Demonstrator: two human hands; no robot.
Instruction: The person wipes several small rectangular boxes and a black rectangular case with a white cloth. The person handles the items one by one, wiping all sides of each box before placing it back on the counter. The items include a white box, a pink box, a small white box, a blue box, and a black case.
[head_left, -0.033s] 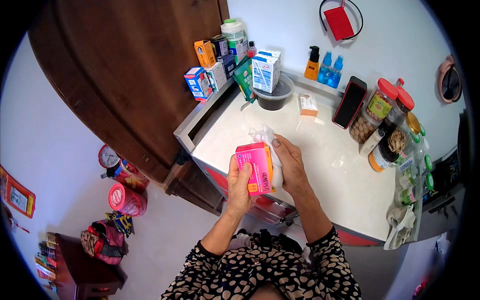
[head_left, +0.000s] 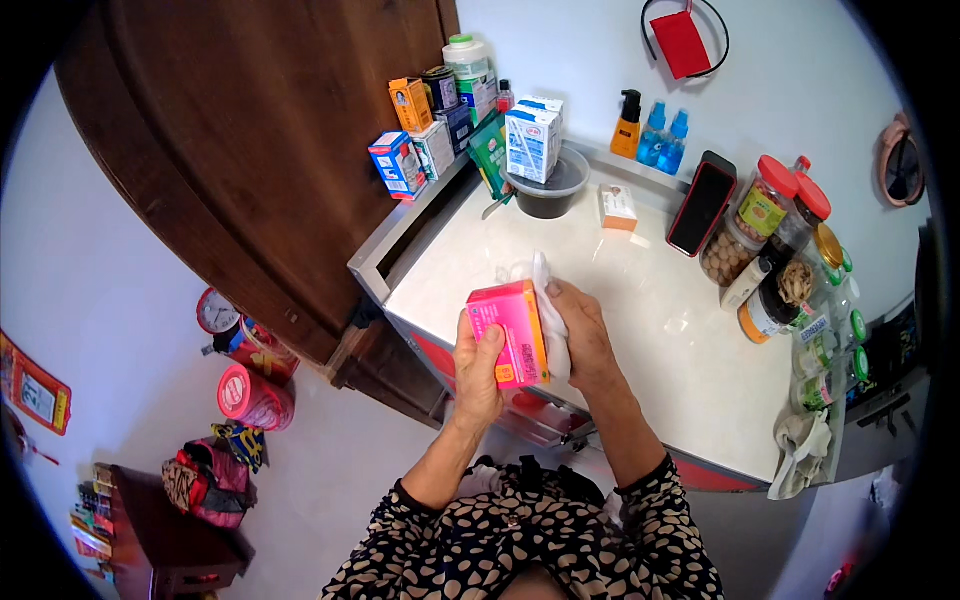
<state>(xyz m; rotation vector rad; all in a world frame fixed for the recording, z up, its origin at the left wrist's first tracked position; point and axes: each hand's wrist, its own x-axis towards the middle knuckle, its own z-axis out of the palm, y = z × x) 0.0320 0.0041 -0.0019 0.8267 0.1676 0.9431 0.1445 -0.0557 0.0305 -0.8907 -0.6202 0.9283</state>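
Observation:
In my left hand point(head_left: 480, 365) is a pink box with an orange side point(head_left: 510, 335), gripped with the thumb across its front. My right hand point(head_left: 583, 335) has its fingers closed round a white cloth point(head_left: 553, 335), which is pressed along the box's right side. Part of the cloth bunches up behind the box's top edge. Both hands are above the near edge of a white countertop point(head_left: 650, 400). Beyond them stand a small white-and-orange box point(head_left: 617, 207) and a lidded round tub point(head_left: 548, 202) with blue-and-white cartons point(head_left: 533, 143) on it.
Jars with red lids point(head_left: 765, 195) and a dark upright phone-like device point(head_left: 702, 204) line the counter's right side. Pump and spray bottles point(head_left: 650, 135) stand on the back ledge. Stacked small boxes point(head_left: 398, 165) sit at the left edge, beside a brown wooden door point(head_left: 230, 150). A crumpled cloth point(head_left: 802, 450) hangs near right.
The pink box has turned slightly, so more of its orange side shows. The white cloth has slid down along that side with my right hand.

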